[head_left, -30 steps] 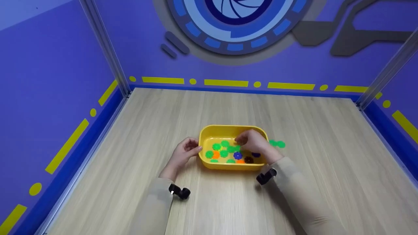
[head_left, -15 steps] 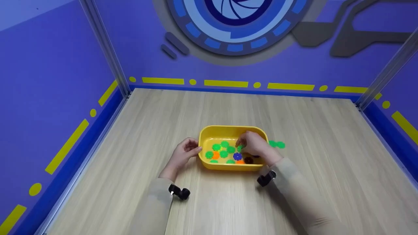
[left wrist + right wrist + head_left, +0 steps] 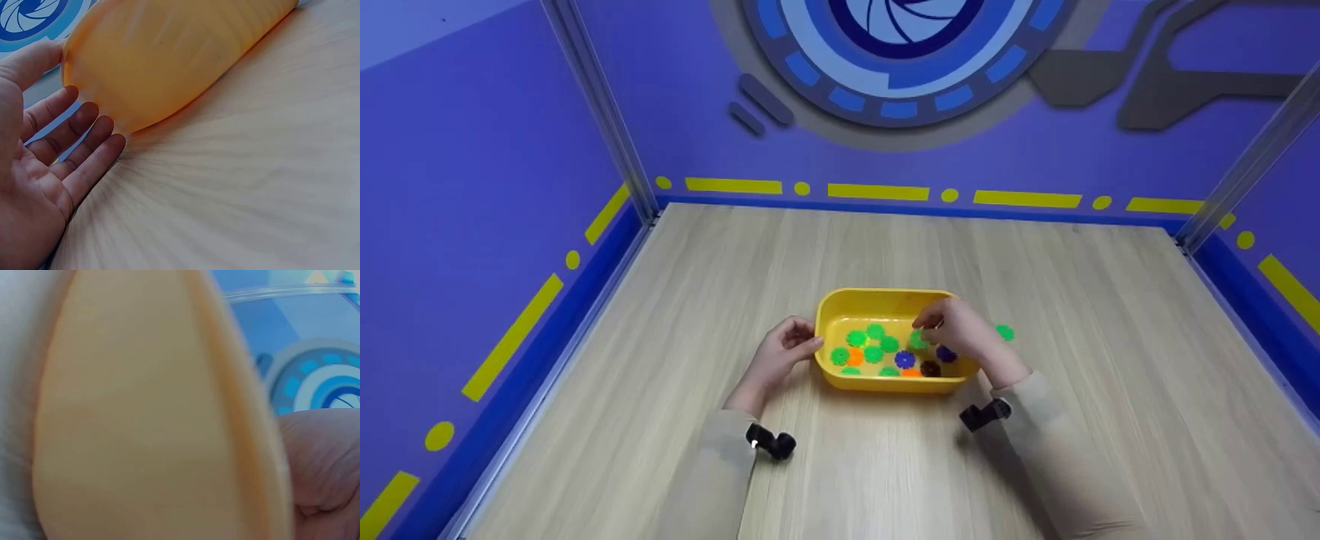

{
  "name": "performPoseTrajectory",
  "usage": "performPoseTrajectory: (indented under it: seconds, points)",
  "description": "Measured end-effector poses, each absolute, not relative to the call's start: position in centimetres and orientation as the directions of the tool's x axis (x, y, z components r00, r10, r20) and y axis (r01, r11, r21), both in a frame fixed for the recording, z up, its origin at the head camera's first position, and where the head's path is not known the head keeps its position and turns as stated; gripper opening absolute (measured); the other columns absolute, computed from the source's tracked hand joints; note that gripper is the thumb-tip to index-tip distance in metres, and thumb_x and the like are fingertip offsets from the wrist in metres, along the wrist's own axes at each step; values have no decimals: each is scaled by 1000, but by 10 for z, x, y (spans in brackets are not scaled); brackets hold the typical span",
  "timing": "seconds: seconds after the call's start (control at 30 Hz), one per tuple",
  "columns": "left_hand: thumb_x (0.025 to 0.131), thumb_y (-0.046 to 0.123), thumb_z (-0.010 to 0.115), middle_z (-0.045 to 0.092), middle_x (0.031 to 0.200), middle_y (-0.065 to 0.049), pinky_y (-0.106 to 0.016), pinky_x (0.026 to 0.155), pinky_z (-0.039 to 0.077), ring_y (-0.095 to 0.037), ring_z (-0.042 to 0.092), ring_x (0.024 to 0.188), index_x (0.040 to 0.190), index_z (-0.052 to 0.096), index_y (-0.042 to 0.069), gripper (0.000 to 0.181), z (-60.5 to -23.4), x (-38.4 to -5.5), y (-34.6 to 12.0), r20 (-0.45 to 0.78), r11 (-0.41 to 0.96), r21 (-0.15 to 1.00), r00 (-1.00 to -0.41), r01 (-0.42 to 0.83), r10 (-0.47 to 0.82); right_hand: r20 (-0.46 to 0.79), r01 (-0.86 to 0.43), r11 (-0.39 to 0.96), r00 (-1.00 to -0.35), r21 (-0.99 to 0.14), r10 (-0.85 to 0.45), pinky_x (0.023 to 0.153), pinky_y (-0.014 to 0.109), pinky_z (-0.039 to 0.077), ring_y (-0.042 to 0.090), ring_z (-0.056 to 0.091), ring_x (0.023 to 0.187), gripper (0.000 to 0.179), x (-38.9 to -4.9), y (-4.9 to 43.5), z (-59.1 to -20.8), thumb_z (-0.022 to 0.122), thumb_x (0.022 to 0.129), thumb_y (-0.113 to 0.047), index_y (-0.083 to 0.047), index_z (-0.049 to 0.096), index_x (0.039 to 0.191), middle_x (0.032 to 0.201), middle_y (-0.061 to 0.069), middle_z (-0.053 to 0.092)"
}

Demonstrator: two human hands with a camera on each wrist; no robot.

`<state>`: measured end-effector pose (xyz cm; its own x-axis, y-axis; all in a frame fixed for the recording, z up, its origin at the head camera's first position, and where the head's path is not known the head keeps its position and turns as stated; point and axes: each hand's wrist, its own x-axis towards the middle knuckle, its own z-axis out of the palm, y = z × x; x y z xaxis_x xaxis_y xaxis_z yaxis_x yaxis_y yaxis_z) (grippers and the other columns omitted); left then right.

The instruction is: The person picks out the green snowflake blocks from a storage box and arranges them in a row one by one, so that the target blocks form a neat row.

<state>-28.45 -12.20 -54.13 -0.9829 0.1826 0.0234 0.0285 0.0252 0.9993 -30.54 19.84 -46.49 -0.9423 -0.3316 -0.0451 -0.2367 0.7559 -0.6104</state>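
Note:
A yellow plastic tub [image 3: 885, 384] stands before me, with several notched flower-shaped discs on its floor. Most are green, such as the green disc [image 3: 857, 339]; there are also a purple disc [image 3: 904, 360], an orange disc [image 3: 855, 358] and a dark brown disc [image 3: 930, 368]. My left hand [image 3: 780, 356] holds the tub's left end, thumb at the rim and fingertips against the outer wall [image 3: 152, 62]. Inside the tub's right half, my right hand [image 3: 960, 330] pinches a green flower disc [image 3: 917, 340], partly hidden by the fingers. The right wrist view shows mostly the tub's outer wall [image 3: 135, 410].
To the right of the tub another green disc [image 3: 1005, 331] lies on the wooden tabletop [image 3: 1080, 315], partly behind my right wrist. Blue printed panels [image 3: 885, 157] enclose the back and both sides.
My right hand has moved slightly right and lifted a little, the green disc shifting with it. A purple disc now shows below the hand. My left hand has stayed at the tub's left end.

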Motion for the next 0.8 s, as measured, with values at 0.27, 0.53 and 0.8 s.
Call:
performPoseTrajectory:
  seconds: [0.27,0.53,0.8]
  points:
    - [95,11,72,62,109,-6,-26,87,60,-15,62,100,116,60,-2,28,-540,-283,-122,6,18,1000,-983,9,181,-53,-105,693,-978,-714,-203,81,40,63,25,73,84,21,-299,218,-457,72,93,-6,-2,76,113,103,17,75]
    - [94,14,73,62,111,-6,-26,87,60,-15,63,102,115,61,1,28,-538,-284,-121,-8,7,1000,-985,-7,171,-93,-10,645,-988,-764,-126,87,35,62,21,67,89,26,-298,240,-454,70,96,-11,-4,74,121,112,18,74]
    - [95,17,73,62,110,-6,-27,87,60,-16,63,101,114,61,1,28,-539,-283,-121,2,23,1000,-985,6,170,-157,86,584,-985,-807,-71,96,44,60,19,71,93,32,-299,258,-453,70,98,-20,-5,70,127,118,18,73]
